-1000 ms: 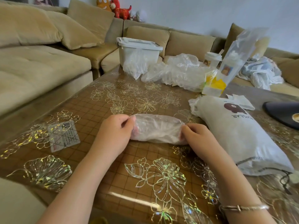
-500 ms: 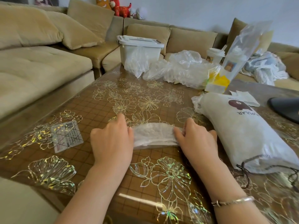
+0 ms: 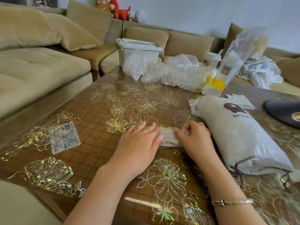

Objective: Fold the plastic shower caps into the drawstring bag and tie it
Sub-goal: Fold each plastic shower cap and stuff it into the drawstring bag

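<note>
A folded, translucent plastic shower cap lies flat on the brown floral surface. The left hand presses it with straight fingers; the right hand pinches its end. Springy plastic may unfold once released. The grey drawstring bag lies just right.

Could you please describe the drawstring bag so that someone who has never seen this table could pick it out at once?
Start from the flower-patterned table and look along its right side, just beyond the right hand. The drawstring bag lies there, long, stuffed and pale grey. Unlike the clear plastic pile behind it, it is opaque, with a brown bear print and a dark cord at its near end.
</note>
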A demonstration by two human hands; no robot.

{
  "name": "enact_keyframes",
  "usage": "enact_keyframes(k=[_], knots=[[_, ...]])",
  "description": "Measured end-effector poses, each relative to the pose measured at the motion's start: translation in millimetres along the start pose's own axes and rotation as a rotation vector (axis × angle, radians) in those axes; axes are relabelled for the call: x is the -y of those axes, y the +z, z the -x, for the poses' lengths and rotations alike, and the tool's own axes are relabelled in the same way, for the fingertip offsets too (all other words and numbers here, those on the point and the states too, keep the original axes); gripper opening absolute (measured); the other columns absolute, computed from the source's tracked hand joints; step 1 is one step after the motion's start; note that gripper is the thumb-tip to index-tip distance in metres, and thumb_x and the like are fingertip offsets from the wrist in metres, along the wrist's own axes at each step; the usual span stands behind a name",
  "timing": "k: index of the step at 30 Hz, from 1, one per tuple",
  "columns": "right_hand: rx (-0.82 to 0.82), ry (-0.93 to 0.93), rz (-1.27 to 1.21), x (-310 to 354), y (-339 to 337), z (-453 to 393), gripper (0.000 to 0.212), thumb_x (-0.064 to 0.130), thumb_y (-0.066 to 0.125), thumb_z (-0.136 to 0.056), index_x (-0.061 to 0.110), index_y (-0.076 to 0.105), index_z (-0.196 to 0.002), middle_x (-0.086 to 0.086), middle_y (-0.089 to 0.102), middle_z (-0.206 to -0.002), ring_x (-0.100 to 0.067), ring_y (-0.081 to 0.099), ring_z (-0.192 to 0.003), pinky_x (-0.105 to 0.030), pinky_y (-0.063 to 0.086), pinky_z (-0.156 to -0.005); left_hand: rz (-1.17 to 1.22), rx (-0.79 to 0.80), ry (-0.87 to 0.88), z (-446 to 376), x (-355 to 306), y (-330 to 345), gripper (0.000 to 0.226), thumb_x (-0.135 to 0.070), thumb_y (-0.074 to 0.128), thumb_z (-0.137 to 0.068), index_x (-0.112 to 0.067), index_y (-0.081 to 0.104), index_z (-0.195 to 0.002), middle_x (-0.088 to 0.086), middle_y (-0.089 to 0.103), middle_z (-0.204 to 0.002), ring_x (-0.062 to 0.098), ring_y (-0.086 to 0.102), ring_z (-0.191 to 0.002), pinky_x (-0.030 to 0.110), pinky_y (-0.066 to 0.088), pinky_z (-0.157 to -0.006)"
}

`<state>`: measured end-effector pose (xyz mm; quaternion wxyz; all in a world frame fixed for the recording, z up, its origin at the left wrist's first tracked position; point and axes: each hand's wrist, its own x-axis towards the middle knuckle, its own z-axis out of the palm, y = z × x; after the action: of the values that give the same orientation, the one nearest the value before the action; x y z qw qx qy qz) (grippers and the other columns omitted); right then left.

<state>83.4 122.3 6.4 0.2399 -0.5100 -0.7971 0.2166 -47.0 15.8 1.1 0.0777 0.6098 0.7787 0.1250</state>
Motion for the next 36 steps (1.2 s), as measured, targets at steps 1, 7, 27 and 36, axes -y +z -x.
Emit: enact_keyframes(k=[1,7,27,36], knots=[[0.012,0.001,-0.122,-1.0,-3.1,-2.2,0.030,0.035,0.065,-0.090,0.019,0.047,-0.072,0.004,0.051,-0.080,-0.018,0.048,-0.079,-0.029,0.037,-0.065,0.011,0.003,-0.002,0.1,0.7,-0.7,0.055,-0.047,0.008,-0.103,-0.031,0.020,-0.153,-0.014,0.008,-0.161,0.011,0.004,-0.151,0.035,0.002,-0.124],[0.259,0.082,-0.878,3.6,-20.8,-2.1,0.028,0.031,0.074,-0.083,0.019,0.052,-0.070,-0.006,0.055,-0.074,-0.022,0.051,-0.067,-0.033,0.046,-0.066,0.275,-0.076,-0.021,1.0,2.2,-6.1,0.052,-0.045,0.017,-0.104,-0.027,0.026,-0.153,-0.013,0.024,-0.160,0.006,0.021,-0.147,0.024,0.014,-0.119],[-0.037,-0.343,-0.523,4.4,-20.4,3.1,0.053,0.005,0.065,-0.090,0.029,0.044,-0.132,0.011,0.049,-0.140,0.000,0.046,-0.130,-0.038,0.046,-0.106,1.453,-0.312,-0.380,4.6,18.9,-33.7,0.032,-0.017,0.070,-0.089,-0.030,0.063,-0.118,0.000,0.073,-0.106,0.017,0.071,-0.095,0.035,0.055,-0.076],[0.100,-0.843,0.089,12.0,3.0,17.8,0.046,0.009,0.076,-0.073,0.024,0.056,-0.112,0.006,0.038,-0.147,-0.018,0.028,-0.139,-0.046,0.038,-0.108,1.067,-0.400,-0.453,0.6,21.7,-19.8,0.056,-0.014,0.070,-0.088,-0.027,0.045,-0.137,-0.006,0.064,-0.113,0.008,0.064,-0.090,0.022,0.053,-0.069]])
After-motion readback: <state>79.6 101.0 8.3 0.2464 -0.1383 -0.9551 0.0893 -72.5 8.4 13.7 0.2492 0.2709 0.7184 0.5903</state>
